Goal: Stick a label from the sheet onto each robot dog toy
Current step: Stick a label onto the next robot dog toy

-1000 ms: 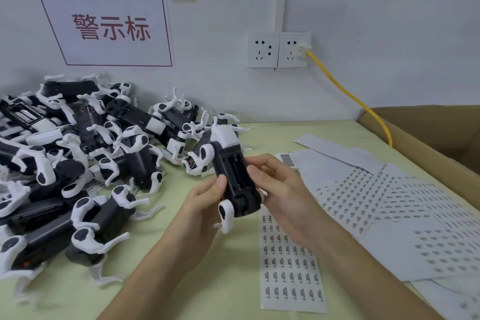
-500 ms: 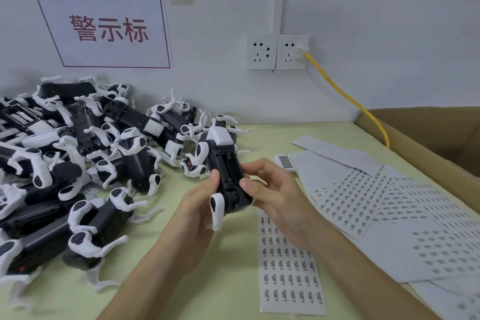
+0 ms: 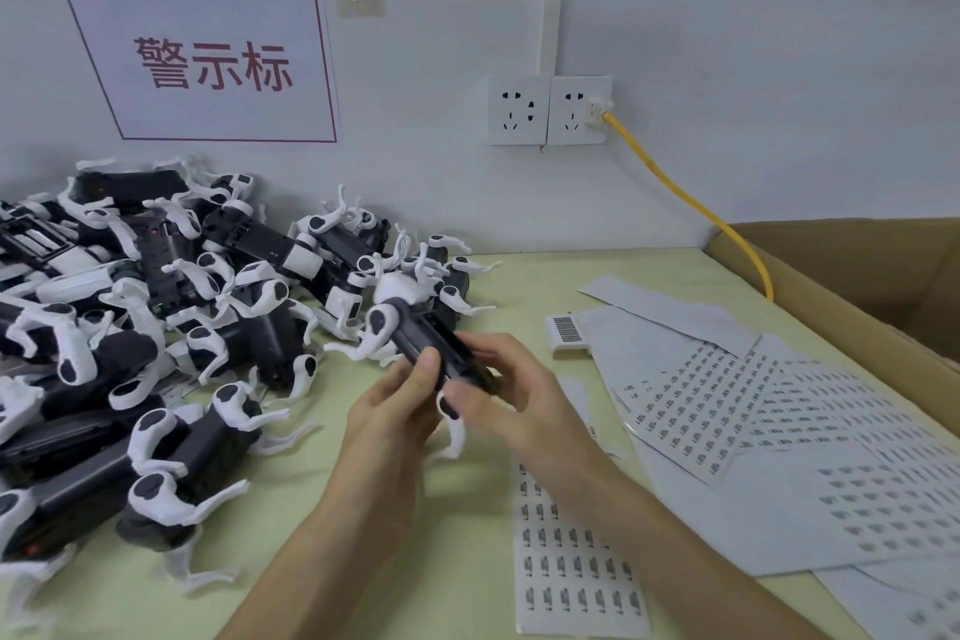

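Head view: both hands grip one dog [image 3: 431,343] over the table's middle, long axis running away-left. Left hand [image 3: 395,411] thumb clamps its side, right hand [image 3: 511,395] fingers wrap the near end; sheet [image 3: 576,572] lies just below-right.

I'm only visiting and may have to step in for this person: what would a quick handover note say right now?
Left hand and right hand both grip one robot dog toy above the table.
Pile of toys lies to the left.
Label sheet lies just right of the forearms, more sheets further right.
Whether this toy's label is on cannot be seen.
Left: labels for the pile.
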Motion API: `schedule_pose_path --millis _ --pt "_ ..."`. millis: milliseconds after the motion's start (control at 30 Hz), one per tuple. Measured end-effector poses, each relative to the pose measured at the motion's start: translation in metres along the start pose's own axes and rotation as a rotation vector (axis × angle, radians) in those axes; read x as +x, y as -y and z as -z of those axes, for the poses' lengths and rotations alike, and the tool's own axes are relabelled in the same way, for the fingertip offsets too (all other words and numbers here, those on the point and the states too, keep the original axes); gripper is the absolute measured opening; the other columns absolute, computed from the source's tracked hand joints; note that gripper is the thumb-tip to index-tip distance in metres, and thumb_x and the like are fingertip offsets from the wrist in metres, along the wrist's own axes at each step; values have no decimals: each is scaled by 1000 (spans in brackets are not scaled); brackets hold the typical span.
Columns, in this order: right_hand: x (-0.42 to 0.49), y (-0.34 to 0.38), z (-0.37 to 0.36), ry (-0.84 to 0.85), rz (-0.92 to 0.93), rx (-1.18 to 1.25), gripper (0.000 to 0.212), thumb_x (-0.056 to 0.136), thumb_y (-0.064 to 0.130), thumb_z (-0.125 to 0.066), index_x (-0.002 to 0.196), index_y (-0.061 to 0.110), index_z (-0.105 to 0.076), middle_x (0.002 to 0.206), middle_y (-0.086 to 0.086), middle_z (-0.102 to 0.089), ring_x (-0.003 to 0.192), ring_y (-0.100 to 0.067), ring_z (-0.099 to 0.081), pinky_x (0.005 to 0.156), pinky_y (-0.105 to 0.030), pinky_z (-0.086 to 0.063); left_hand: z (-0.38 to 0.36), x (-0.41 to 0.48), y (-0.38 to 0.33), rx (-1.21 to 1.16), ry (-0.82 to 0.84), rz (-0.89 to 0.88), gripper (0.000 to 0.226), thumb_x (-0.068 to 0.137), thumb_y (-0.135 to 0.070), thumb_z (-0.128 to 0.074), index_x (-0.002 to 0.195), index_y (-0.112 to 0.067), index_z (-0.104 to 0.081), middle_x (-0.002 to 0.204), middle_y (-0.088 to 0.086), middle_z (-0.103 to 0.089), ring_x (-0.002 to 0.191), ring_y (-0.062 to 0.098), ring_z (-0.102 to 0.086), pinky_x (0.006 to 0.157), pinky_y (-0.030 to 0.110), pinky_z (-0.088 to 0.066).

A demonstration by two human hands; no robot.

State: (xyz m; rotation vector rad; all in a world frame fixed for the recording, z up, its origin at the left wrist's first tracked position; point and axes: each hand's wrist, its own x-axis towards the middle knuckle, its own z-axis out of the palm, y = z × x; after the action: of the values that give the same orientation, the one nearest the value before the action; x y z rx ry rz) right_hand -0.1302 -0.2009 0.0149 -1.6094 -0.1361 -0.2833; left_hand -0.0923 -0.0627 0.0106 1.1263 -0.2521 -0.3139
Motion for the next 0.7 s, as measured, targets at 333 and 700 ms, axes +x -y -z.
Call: schedule_pose_path --millis 333,700 --pt "-3 1 -8 -27 49 -94 53 86 31 -76 134 44 -58 130 10 -65 114 -13 -66 100 -39 -54 7 4 -2 47 -17 6 48 92 -54 -67 127 -22 -73 129 6 -73 127 26 -64 117 49 -36" --pt "6 12 20 55 -1 -123 51 92 26 -71 141 26 -54 121 4 -71 104 -14 -72 94 -28 -54 9 7 -7 -298 52 167 25 81 -31 -77 102 -17 -82 116 8 -69 89 14 -67 86 27 -48"
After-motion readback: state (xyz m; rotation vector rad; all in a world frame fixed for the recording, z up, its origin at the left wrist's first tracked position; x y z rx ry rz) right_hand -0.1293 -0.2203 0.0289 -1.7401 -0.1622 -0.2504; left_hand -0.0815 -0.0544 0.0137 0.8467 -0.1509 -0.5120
